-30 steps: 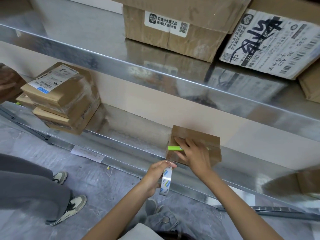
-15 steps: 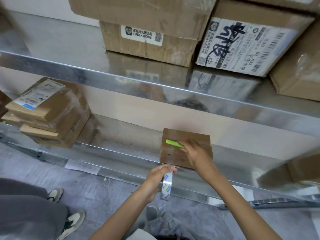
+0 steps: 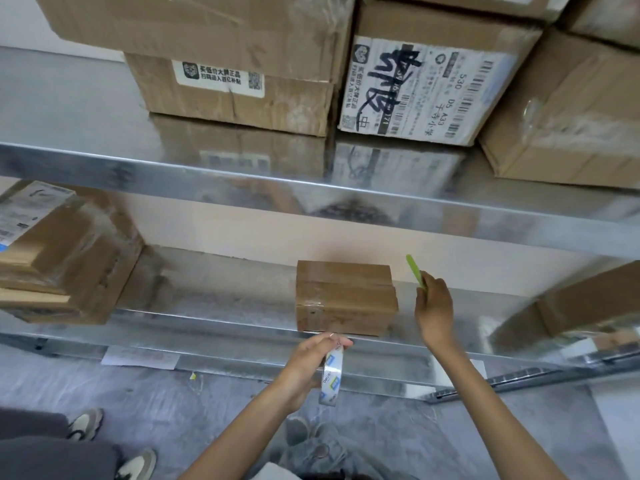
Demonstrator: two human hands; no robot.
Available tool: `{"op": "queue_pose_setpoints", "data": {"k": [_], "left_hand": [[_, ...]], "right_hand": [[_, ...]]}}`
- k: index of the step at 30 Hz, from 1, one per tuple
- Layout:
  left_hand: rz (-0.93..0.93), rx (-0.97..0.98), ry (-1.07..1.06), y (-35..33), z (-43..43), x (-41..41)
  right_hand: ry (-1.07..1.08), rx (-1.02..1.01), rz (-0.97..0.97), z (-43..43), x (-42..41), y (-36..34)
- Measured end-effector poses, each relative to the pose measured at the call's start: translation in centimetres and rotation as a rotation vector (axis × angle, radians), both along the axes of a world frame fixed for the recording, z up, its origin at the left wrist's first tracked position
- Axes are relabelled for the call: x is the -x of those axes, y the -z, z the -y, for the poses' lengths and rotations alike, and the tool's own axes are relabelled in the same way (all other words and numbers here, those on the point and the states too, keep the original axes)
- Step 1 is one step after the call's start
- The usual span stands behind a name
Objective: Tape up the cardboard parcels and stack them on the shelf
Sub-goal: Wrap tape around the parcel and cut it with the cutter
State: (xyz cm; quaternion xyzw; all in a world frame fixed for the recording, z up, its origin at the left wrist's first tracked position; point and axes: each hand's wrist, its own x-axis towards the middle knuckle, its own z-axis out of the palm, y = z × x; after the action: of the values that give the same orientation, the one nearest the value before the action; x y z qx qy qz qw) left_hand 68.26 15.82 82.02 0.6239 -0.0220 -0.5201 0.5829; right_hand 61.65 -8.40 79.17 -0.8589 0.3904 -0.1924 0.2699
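Premises: parcel stockroom / dispatch store. Evidence: galvanised steel racking, upper shelf and lower shelf, against a plain wall. Upper shelf: large brown cartons, one w/ barcoded shipping label marked over in black pen. Lower shelf, left: stack of taped flat parcels w/ courier label; centre: small taped parcel. Bare grey floor, paper slip by rack foot. Tape roll near.

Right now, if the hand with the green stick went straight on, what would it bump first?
Probably the pale back wall, tip of the green stick first. The right hand points just right of the small parcel, though depth is unclear.
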Motion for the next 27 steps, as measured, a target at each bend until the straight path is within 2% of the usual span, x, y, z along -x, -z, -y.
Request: {"op": "queue_pose_setpoints", "data": {"k": [7, 12, 15, 18, 20, 22, 25, 27], "left_hand": [[0.044, 0.005, -0.018, -0.3, -0.1, -0.2], [0.044, 0.083, 0.012, -1.1, -0.4, 0.0], [0.085, 0.153, 0.09, -1.5, -0.4, 0.0], [0.181, 0.217, 0.117, -1.9, -0.3, 0.0], [0.288, 0.241, 0.121, -2.2, -0.1, -0.1], [0.425, 0.266, 0.129, -2.6, 0.0, -0.3], [0.567, 0.326, 0.102, -3.0, 0.4, -0.4], [0.62, 0.354, 0.089, -3.3, 0.6, -0.5]], "right_hand": [[0.067, -0.218, -0.229, 1.1, -0.7, 4.4], [0.07, -0.259, -0.221, 1.2, -1.2, 6.3], [0.1, -0.191, -0.066, 0.9, -0.8, 4.9], [0.194, -0.038, 0.272, -0.4, 0.3, 1.0], [0.237, -0.083, 0.48, -2.6, 1.0, -3.1], [0.115, -0.204, 0.557, -5.6, 1.4, -7.2], [-0.258, -0.397, 0.387, -9.6, 0.7, -9.9], [-0.353, -0.457, 0.285, -10.9, -0.3, -9.9]]}}
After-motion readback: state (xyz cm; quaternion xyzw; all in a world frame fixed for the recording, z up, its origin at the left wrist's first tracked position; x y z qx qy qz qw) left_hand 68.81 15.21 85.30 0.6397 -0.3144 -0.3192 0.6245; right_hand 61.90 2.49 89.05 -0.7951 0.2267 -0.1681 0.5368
